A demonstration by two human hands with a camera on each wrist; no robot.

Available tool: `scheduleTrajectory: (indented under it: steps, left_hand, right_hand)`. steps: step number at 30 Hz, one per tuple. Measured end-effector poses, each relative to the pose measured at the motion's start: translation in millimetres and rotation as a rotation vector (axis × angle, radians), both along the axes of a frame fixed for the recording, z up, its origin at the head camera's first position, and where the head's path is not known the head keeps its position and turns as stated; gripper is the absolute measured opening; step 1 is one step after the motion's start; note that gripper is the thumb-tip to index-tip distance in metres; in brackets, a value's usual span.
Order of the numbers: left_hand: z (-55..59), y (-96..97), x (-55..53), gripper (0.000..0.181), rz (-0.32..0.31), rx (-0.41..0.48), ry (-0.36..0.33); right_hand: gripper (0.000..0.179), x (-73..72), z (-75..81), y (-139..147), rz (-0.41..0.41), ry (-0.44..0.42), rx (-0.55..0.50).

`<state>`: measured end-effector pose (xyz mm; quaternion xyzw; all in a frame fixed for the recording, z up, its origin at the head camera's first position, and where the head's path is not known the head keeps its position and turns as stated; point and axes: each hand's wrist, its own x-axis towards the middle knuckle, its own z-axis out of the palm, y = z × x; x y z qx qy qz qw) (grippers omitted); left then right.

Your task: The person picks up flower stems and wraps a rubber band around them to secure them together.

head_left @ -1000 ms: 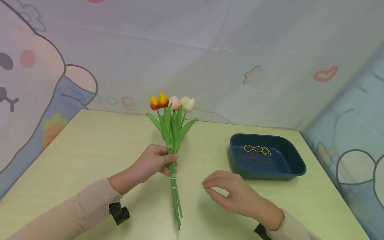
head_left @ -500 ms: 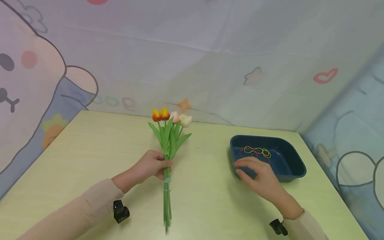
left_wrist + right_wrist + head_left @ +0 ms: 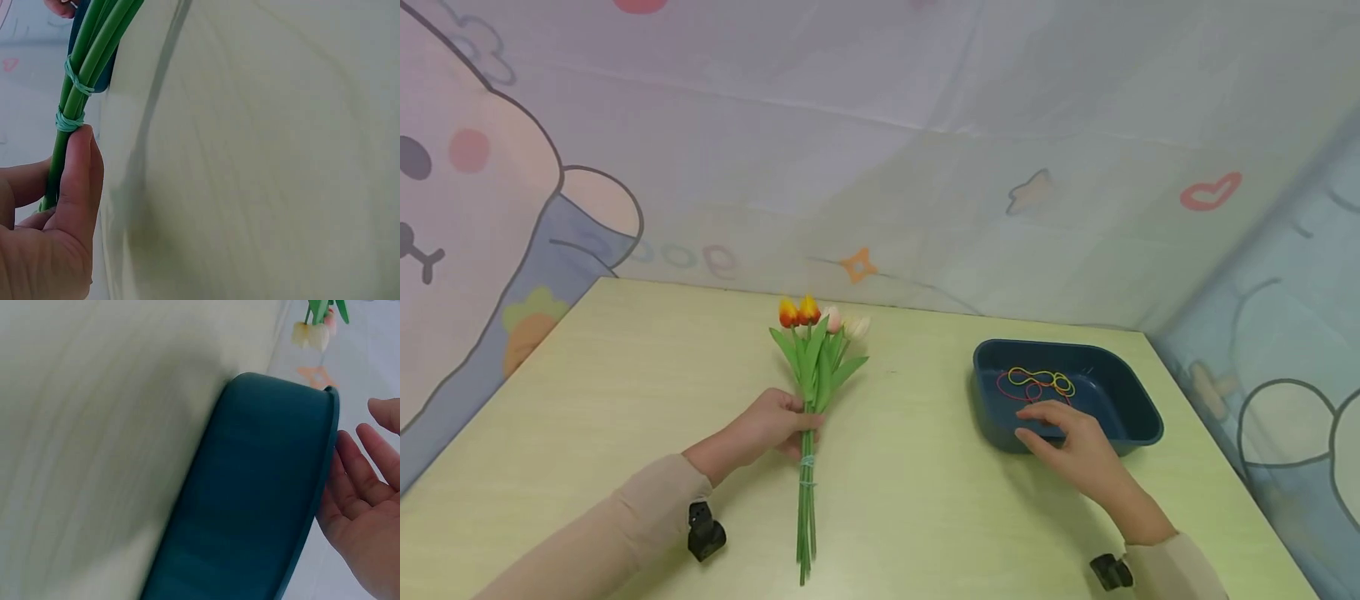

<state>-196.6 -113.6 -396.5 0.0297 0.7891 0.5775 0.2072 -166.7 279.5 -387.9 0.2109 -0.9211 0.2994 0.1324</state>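
A bunch of tulips [image 3: 811, 367], with orange-yellow, pink and cream blooms, stands slightly tilted over the table. My left hand [image 3: 767, 427] grips its green stems just below the leaves, fingers and thumb curled round them. Two teal rubber bands [image 3: 70, 121] circle the stems beyond my fingers, near the fingertips in the left wrist view. On the right, my right hand [image 3: 1078, 450] hovers at the near rim of a dark blue basin [image 3: 1116, 408], thumb and fingers spread apart and holding nothing. Inside the basin lie loose yellow rubber bands [image 3: 1064, 385] and red ones [image 3: 1000, 388].
The pale wood-grain table [image 3: 895, 500] spreads under both hands. Behind it hangs a printed cloth backdrop [image 3: 925, 167], which also covers the right side. The basin stands near the table's right edge.
My right hand has moved rightward from beside the stems to the basin's near rim. The left hand has brought the tulips lower, nearer me and slightly left.
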Motion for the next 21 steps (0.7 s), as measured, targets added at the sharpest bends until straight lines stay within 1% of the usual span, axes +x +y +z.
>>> scheduleTrajectory:
  steps: [2,5,8,13,16,21]
  left_hand:
    - [-4.6,-1.1,-1.9,0.023,0.003,-0.001,-0.008]
    - [-10.2,-2.9,-4.4,0.022,0.001,0.007,-0.016]
    - [-14.6,-4.7,-6.1,0.022,-0.001,0.022,-0.028]
    - [-18.1,-5.8,-6.6,0.022,-0.001,0.028,-0.056]
    - [-20.0,-6.3,-7.2,0.022,0.003,0.028,-0.062]
    - [-22.6,-8.6,-8.9,0.022,-0.007,0.031,-0.066]
  right_hand:
    - [0.019,0.8,-1.0,1.8,0.0,-0.034,-0.001]
    - [0.017,0.5,-3.4,3.5,0.012,-0.052,-0.005]
    - [0.014,-1.1,-7.3,4.5,0.029,-0.037,-0.001]
    - [0.012,-3.5,-11.4,5.8,0.051,-0.004,0.003]
    - [0.012,-4.2,-12.4,6.4,0.062,0.006,-0.007]
    - [0.013,-4.4,-13.4,7.1,0.074,0.017,-0.026]
